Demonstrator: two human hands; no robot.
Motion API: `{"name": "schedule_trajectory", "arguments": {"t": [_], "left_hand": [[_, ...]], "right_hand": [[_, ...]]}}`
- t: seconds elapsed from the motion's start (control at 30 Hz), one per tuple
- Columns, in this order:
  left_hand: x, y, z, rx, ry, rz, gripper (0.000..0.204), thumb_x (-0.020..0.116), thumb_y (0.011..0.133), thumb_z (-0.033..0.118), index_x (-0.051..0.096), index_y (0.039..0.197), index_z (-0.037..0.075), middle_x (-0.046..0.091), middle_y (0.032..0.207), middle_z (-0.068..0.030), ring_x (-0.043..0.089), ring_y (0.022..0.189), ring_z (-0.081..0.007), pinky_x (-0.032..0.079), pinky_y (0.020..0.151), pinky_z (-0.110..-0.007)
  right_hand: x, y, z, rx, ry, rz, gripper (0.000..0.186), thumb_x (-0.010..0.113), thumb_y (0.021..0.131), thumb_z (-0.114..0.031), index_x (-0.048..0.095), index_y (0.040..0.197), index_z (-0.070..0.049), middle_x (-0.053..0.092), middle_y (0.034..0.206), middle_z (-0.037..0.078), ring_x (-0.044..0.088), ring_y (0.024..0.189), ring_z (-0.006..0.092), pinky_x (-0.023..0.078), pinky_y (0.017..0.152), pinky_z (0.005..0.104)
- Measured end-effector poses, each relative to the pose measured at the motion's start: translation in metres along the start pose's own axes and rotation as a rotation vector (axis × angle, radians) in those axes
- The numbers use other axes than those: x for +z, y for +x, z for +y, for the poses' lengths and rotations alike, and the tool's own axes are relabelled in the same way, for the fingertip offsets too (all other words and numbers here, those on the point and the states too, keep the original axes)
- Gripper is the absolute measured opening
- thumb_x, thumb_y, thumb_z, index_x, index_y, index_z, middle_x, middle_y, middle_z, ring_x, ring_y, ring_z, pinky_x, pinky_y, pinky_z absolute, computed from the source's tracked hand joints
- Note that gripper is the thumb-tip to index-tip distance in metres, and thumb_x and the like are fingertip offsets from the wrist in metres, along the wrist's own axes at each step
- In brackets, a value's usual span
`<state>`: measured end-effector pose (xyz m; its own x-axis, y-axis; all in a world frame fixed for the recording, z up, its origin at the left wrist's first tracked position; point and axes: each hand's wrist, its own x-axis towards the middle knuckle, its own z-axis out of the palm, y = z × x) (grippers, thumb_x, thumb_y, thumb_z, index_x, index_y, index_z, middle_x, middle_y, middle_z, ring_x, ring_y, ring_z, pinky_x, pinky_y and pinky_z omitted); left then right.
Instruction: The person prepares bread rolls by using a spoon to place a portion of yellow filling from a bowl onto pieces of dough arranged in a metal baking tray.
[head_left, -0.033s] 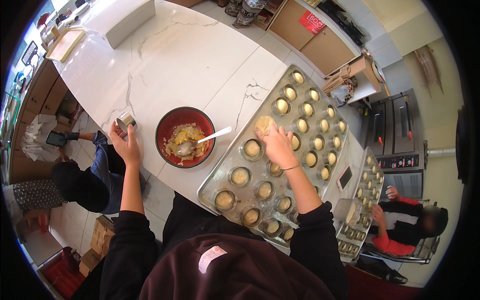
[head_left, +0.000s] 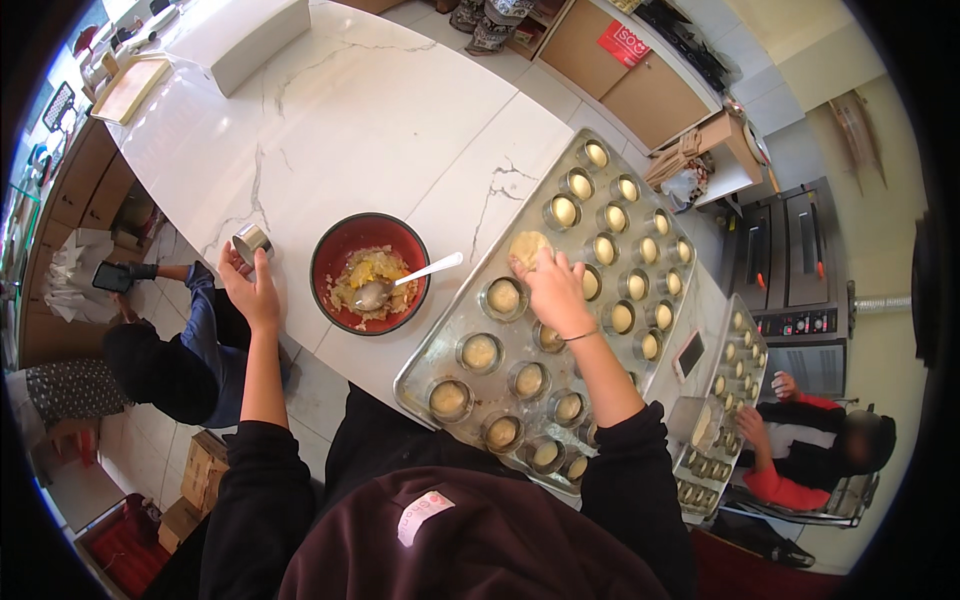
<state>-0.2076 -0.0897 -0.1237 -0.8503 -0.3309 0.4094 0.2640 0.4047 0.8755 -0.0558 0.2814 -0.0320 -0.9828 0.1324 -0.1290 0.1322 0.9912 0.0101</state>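
Note:
My left hand (head_left: 251, 290) holds a small metal ring mould (head_left: 251, 240) between thumb and fingers over the table's near-left edge. Over the baking tray (head_left: 425, 375), my right hand (head_left: 558, 295) has its fingers closed on a flattened round of pale dough (head_left: 529, 246); part of the dough is hidden under the fingers. Many ring moulds with pale dough in them stand on the tray, such as a mould (head_left: 504, 298) beside the right hand. Between my hands sits a red bowl with a dark rim (head_left: 335, 240), holding a crumbly yellowish filling (head_left: 385, 268) and a metal spoon (head_left: 432, 267).
A phone (head_left: 689, 355) lies right of the tray. Beyond it, a person in red and black sleeves (head_left: 775, 485) works at a second tray (head_left: 725, 455). Another person in blue (head_left: 213, 340) is low at the left. A white box (head_left: 240, 45) stands at the table's far end.

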Motion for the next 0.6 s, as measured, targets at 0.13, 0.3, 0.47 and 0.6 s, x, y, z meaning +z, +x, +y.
{"name": "schedule_trajectory", "arguments": {"t": [0.13,0.3,0.47,0.6], "left_hand": [[0.000,0.000,0.001,-0.017,0.031,0.004,0.051,0.061,0.079,0.019,0.040,0.118,-0.005,0.050,0.101,-0.0128,0.052,0.087,-0.0169,0.043,0.076,-0.027],[-0.003,-0.002,-0.004,-0.016,-0.006,0.012,0.050,0.061,0.079,0.019,0.040,0.117,-0.005,0.050,0.102,-0.0124,0.052,0.086,-0.0166,0.043,0.076,-0.027],[0.001,0.001,0.006,-0.015,0.009,0.000,0.050,0.061,0.079,0.019,0.040,0.117,-0.005,0.050,0.101,-0.0123,0.053,0.085,-0.0160,0.043,0.075,-0.026],[-0.001,0.000,0.003,-0.015,-0.003,0.002,0.050,0.061,0.079,0.019,0.040,0.117,-0.005,0.050,0.101,-0.0126,0.053,0.085,-0.0162,0.043,0.075,-0.026]], "right_hand": [[-0.005,0.009,0.004,0.005,0.021,-0.013,0.030,0.040,0.086,-0.017,0.060,0.107,-0.027,0.048,0.097,0.007,0.043,0.091,0.0255,0.029,0.077,0.0412],[-0.004,0.017,-0.003,0.013,-0.022,-0.058,0.030,0.040,0.087,-0.017,0.061,0.105,-0.025,0.047,0.098,0.007,0.043,0.092,0.0250,0.030,0.079,0.0418],[-0.006,0.025,0.007,0.119,0.140,-0.012,0.024,0.043,0.086,-0.020,0.066,0.094,-0.019,0.045,0.097,0.008,0.043,0.090,0.0265,0.030,0.080,0.0418],[-0.001,0.028,0.008,0.099,0.044,-0.080,0.030,0.042,0.084,-0.010,0.065,0.097,-0.024,0.044,0.094,0.006,0.043,0.090,0.0245,0.033,0.077,0.0416]]}}
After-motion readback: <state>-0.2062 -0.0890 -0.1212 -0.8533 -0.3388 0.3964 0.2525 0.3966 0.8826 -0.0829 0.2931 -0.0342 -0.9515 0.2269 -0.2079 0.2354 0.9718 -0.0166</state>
